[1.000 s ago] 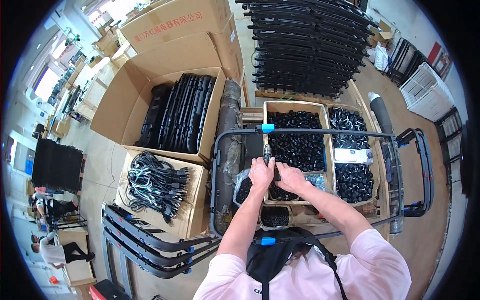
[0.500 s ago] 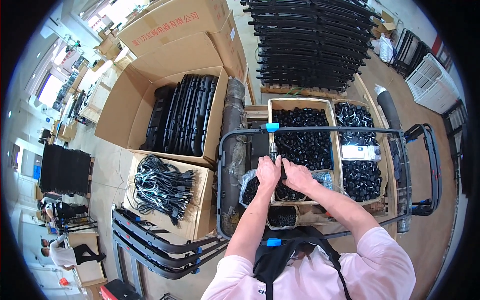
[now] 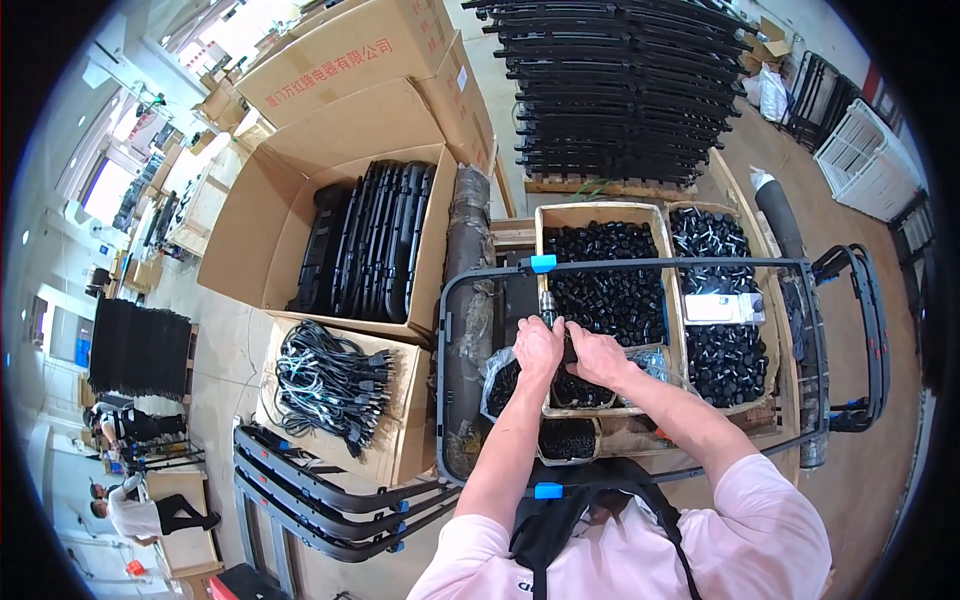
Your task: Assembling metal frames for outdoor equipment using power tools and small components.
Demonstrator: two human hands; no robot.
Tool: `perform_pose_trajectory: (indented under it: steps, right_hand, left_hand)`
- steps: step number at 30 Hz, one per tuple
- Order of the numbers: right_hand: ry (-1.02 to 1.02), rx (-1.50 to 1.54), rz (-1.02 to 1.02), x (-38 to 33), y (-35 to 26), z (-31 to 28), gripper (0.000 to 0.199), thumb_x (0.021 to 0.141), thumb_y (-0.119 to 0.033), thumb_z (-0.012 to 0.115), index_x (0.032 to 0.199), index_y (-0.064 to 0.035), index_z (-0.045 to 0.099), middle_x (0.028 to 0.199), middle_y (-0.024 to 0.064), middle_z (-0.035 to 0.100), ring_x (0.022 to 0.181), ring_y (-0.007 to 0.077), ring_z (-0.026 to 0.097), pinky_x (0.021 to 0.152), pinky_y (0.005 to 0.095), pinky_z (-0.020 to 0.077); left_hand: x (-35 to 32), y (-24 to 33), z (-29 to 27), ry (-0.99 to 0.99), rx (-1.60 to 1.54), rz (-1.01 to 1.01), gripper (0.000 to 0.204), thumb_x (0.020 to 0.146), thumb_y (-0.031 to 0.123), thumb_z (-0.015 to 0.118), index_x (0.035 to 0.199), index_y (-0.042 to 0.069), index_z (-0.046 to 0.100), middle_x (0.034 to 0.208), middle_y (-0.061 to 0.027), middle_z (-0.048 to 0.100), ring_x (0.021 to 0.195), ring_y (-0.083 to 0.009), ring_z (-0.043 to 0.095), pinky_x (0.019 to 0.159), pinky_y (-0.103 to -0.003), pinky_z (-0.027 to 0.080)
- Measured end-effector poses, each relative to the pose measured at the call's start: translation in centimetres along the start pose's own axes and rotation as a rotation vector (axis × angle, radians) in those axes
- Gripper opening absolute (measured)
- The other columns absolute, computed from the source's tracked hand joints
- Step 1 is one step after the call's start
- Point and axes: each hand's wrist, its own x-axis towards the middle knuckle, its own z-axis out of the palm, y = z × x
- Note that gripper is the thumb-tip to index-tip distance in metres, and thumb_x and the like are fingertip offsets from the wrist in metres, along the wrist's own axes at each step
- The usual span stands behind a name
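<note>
Both of my hands close round a power drill [image 3: 549,306], whose silver chuck points away from me toward the far bar of a black rectangular frame [image 3: 640,263]. My left hand [image 3: 541,346] wraps the drill's body just behind the chuck. Against its right side, my right hand [image 3: 598,357] grips the black rear part, mostly hidden by the fingers. The frame carries a blue clip [image 3: 543,264] on its far bar and a blue clip [image 3: 548,490] on its near bar. Beneath the hands are small bins of dark parts, including a black parts bin [image 3: 568,440].
Past the hands, a wooden box [image 3: 540,222] holds many black caps; a second box to its right holds black-headed bolts [image 3: 712,240]. At left stand a carton [image 3: 235,245] of black panels and a bundle of cables [image 3: 330,380]. Curved black frames [image 3: 330,500] lean nearby. Two people work far left.
The whole view has shifted slightly, with the left-side things moving a little right and down. Both hands keep their hold on the drill in nearly the same place.
</note>
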Motion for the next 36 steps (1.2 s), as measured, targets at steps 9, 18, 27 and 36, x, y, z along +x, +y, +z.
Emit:
perform_pose_trajectory:
  steps: [9, 18, 27, 36]
  right_hand:
    - [-0.02, 0.036, 0.025, 0.1, 0.2, 0.0, 0.087, 0.079, -0.025, 0.086, 0.147, 0.007, 0.041, 0.115, 0.0304, 0.073, 0.102, 0.0453, 0.073, 0.088, 0.0503, 0.0611]
    - [0.034, 0.094, -0.016, 0.6, 2.4, 0.8, 0.093, 0.079, -0.024, 0.087, 0.151, 0.0064, 0.036, 0.119, 0.0317, 0.071, 0.102, 0.0451, 0.073, 0.087, 0.051, 0.061]
    - [-0.016, 0.128, 0.121, 1.3, 0.8, -0.2, 0.108, 0.075, -0.034, 0.091, 0.159, -0.0062, 0.03, 0.11, 0.0327, 0.073, 0.101, 0.0503, 0.072, 0.088, 0.0559, 0.058]
    - [-0.013, 0.185, 0.019, 1.0, -0.5, 0.2, 0.065, 0.078, -0.014, 0.082, 0.137, -0.0076, 0.053, 0.134, 0.0144, 0.057, 0.121, 0.0435, 0.062, 0.096, 0.0516, 0.054]
  left_hand:
    - [0.2, 0.2, -0.3, -0.046, 0.017, -0.036, 0.058, 0.094, 0.051, 0.074, 0.103, -0.006, 0.07, 0.112, -0.0297, 0.069, 0.102, -0.0465, 0.071, 0.088, -0.054, 0.058]
    - [1.1, 1.3, 0.2, -0.005, 0.05, 0.008, 0.056, 0.093, 0.05, 0.076, 0.101, -0.004, 0.069, 0.109, -0.0275, 0.069, 0.099, -0.0451, 0.072, 0.086, -0.054, 0.059]
    - [1.1, 1.6, 0.0, 0.03, 0.095, -0.013, 0.053, 0.093, 0.051, 0.074, 0.105, -0.001, 0.07, 0.109, -0.0222, 0.068, 0.095, -0.0388, 0.075, 0.077, -0.05, 0.063]
    - [1.4, 0.3, 0.5, 0.002, 0.019, 0.014, 0.055, 0.093, 0.05, 0.075, 0.108, -0.002, 0.069, 0.109, -0.0228, 0.067, 0.097, -0.0395, 0.074, 0.08, -0.048, 0.063]
